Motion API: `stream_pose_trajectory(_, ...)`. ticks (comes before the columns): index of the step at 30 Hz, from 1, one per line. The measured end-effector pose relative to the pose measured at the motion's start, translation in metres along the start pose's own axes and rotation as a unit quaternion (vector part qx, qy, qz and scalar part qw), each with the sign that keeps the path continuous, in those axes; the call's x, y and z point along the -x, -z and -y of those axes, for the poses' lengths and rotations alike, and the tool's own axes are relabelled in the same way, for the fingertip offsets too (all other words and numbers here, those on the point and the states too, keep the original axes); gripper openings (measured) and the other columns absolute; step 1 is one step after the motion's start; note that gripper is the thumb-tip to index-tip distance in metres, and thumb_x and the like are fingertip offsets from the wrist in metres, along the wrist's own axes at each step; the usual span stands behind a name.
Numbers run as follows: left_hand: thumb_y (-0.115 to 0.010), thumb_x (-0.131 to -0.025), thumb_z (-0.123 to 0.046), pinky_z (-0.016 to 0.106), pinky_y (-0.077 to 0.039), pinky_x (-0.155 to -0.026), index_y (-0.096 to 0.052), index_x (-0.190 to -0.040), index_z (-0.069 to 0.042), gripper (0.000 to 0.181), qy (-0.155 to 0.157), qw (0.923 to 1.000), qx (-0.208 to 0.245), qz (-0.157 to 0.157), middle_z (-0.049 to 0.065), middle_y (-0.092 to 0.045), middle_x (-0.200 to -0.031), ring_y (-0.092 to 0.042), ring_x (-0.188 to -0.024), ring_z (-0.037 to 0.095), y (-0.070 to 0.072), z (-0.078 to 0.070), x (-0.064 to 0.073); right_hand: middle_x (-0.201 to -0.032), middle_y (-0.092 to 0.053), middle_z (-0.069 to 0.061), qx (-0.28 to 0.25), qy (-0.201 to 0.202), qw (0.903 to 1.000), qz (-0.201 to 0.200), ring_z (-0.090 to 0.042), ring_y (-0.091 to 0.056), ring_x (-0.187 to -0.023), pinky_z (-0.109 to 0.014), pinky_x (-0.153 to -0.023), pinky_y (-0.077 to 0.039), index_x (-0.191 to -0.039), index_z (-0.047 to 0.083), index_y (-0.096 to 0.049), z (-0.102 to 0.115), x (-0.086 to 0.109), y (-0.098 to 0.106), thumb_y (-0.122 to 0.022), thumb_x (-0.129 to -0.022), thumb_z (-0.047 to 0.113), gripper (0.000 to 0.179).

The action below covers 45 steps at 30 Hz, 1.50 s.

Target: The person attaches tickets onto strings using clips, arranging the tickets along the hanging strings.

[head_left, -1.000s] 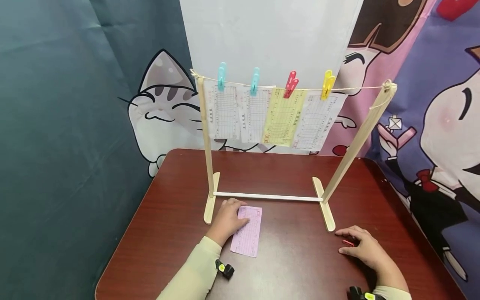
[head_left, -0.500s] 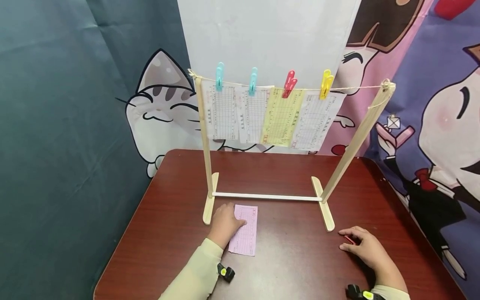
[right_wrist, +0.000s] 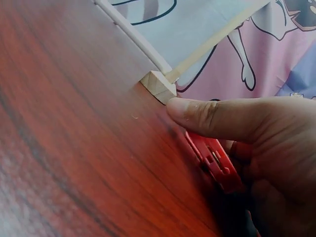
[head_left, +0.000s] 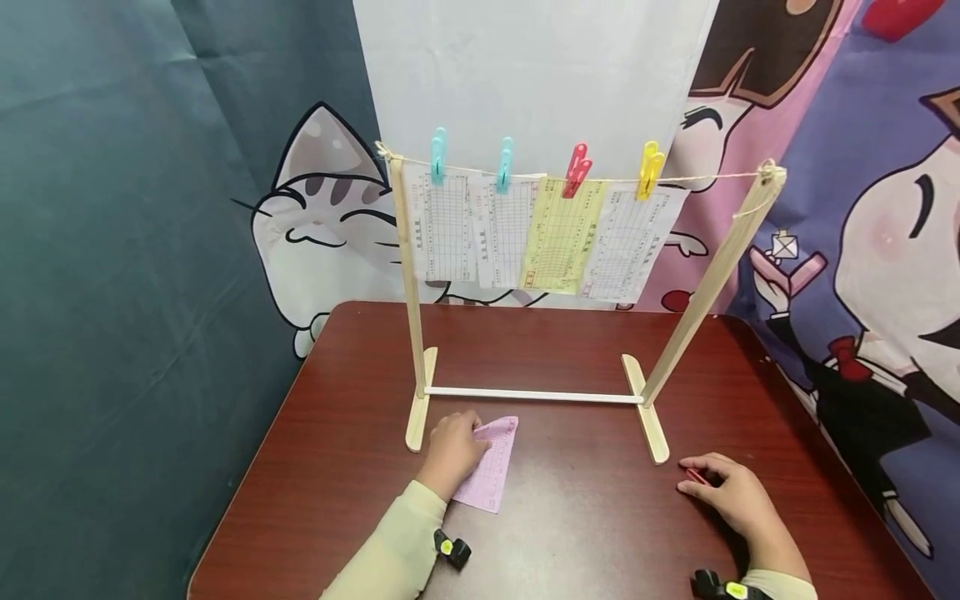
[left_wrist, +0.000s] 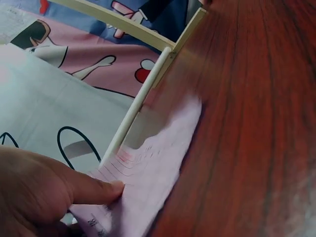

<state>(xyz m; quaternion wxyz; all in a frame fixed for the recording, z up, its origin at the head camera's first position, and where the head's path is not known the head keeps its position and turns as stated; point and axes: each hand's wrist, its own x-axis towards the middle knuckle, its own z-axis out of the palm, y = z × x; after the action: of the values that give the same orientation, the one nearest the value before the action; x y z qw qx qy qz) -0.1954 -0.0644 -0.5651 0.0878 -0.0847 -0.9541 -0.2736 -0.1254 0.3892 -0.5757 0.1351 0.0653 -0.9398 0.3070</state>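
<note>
A pink printed paper slip [head_left: 489, 467] is at the front of the wooden stand, bent up at its far end. My left hand [head_left: 452, 454] pinches its left edge; in the left wrist view the thumb [left_wrist: 106, 190] lies on the paper's printed face and the fingers beneath are mostly hidden. To the right, low over the table, my right hand [head_left: 731, 492] holds a red clothespin [right_wrist: 215, 160] between thumb and curled fingers. The fingertips behind the clothespin are partly hidden.
The wooden stand [head_left: 712, 287] carries a string with two blue clothespins [head_left: 438, 157], a red one [head_left: 577, 172] and a yellow one [head_left: 650, 172]. They hold white and yellow slips [head_left: 564, 237]. A white rod [head_left: 532, 394] joins the stand's feet on the brown table [head_left: 585, 517].
The pink slip, flat before, now bends and lifts under my left hand, which has shifted slightly left. The right hand has closed a little around the red clothespin, which has turned slightly.
</note>
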Motion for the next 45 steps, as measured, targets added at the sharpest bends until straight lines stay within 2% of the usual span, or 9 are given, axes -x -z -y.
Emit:
stream_pose_trajectory(5, -0.083, -0.084, -0.014, 0.041, -0.052, -0.067, -0.071, -0.100, -0.015, 0.020, 0.010, 0.9974, 0.070, -0.013, 0.003, -0.074, -0.087, -0.067, -0.074, 0.022, -0.002, 0.003, -0.001, -0.092, -0.071, 0.000, -0.018, 0.022, 0.9985, -0.046, -0.005, -0.056, -0.080, -0.015, -0.072, -0.039, -0.102, 0.008, -0.081, -0.002, 0.001, -0.005, -0.092, -0.075, 0.008, 0.029)
stream_pose_trajectory(12, -0.082, -0.086, -0.010, 0.038, -0.056, -0.076, -0.067, -0.128, -0.005, 0.045, 0.027, 0.9869, 0.159, -0.009, 0.003, -0.079, -0.089, -0.072, -0.084, 0.017, 0.000, 0.001, -0.005, -0.096, -0.070, -0.008, -0.070, 0.004, 0.9896, -0.126, 0.009, -0.057, -0.081, -0.007, -0.070, -0.043, -0.111, -0.002, -0.077, 0.004, -0.002, -0.009, -0.085, -0.078, -0.009, 0.035)
stream_pose_trajectory(24, -0.081, -0.089, -0.018, 0.026, -0.048, -0.059, -0.071, -0.089, -0.015, 0.011, 0.035, 0.9807, 0.192, -0.008, -0.008, -0.073, -0.077, -0.058, -0.065, 0.005, -0.002, 0.001, -0.007, -0.098, -0.068, -0.022, -0.122, -0.012, 0.9840, -0.130, 0.008, -0.065, -0.084, -0.006, -0.076, -0.046, -0.112, -0.012, -0.073, 0.013, -0.004, -0.005, -0.080, -0.076, -0.020, 0.039)
stream_pose_trajectory(27, -0.078, -0.092, -0.014, 0.025, -0.049, -0.061, -0.073, -0.103, -0.015, 0.013, 0.031, 0.9764, 0.213, -0.013, -0.002, -0.076, -0.086, -0.059, -0.067, 0.004, -0.002, 0.001, -0.008, -0.096, -0.068, -0.025, -0.121, -0.019, 0.9848, -0.123, 0.005, -0.066, -0.082, -0.006, -0.074, -0.046, -0.110, -0.013, -0.072, 0.030, -0.004, 0.001, -0.080, -0.077, -0.019, 0.035)
stream_pose_trajectory(30, -0.075, -0.094, -0.008, 0.027, -0.053, -0.065, -0.066, -0.127, -0.014, 0.035, 0.026, 0.9708, 0.238, -0.005, 0.006, -0.078, -0.100, -0.064, -0.074, 0.006, -0.003, 0.001, -0.009, -0.093, -0.071, -0.024, -0.127, -0.034, 0.9849, -0.112, 0.004, -0.066, -0.079, -0.007, -0.073, -0.047, -0.110, -0.014, -0.071, 0.041, -0.004, 0.006, -0.080, -0.079, -0.016, 0.032)
stream_pose_trajectory(35, -0.071, -0.098, -0.008, 0.038, -0.055, -0.076, -0.040, -0.153, -0.010, 0.064, 0.017, 0.9735, 0.228, 0.002, 0.008, -0.079, -0.101, -0.067, -0.081, 0.013, -0.003, 0.000, -0.011, -0.085, -0.076, -0.013, -0.153, -0.066, 0.9816, -0.094, 0.004, -0.067, -0.076, -0.008, -0.068, -0.047, -0.114, -0.014, -0.069, 0.022, -0.003, -0.001, -0.080, -0.082, -0.013, 0.034)
stream_pose_trajectory(38, -0.070, -0.099, -0.010, 0.039, -0.053, -0.078, -0.048, -0.142, -0.005, 0.048, 0.003, 0.9786, 0.206, -0.002, 0.004, -0.078, -0.094, -0.065, -0.082, 0.013, -0.004, 0.000, -0.012, -0.087, -0.077, -0.009, -0.170, -0.078, 0.9786, -0.086, 0.003, -0.067, -0.077, -0.009, -0.069, -0.049, -0.118, -0.013, -0.068, 0.008, -0.003, -0.005, -0.081, -0.083, -0.009, 0.037)
stream_pose_trajectory(42, -0.071, -0.098, -0.010, 0.030, -0.050, -0.064, -0.064, -0.102, -0.006, 0.008, -0.017, 0.9773, 0.211, -0.014, 0.000, -0.072, -0.080, -0.058, -0.070, 0.009, -0.005, 0.000, -0.010, -0.087, -0.077, -0.003, -0.213, -0.086, 0.9710, -0.067, 0.001, -0.069, -0.080, -0.011, -0.071, -0.051, -0.120, -0.012, -0.068, 0.002, -0.003, -0.006, -0.081, -0.085, -0.005, 0.038)
stream_pose_trajectory(45, -0.073, -0.096, -0.011, 0.024, -0.049, -0.060, -0.070, -0.090, -0.009, 0.008, -0.015, 0.9701, 0.239, -0.039, -0.002, -0.070, -0.077, -0.055, -0.065, 0.005, -0.006, -0.003, -0.008, -0.089, -0.077, 0.001, -0.292, -0.094, 0.9501, -0.055, -0.002, -0.070, -0.082, -0.014, -0.072, -0.053, -0.119, -0.016, -0.065, 0.002, -0.003, -0.004, -0.078, -0.086, -0.009, 0.037)
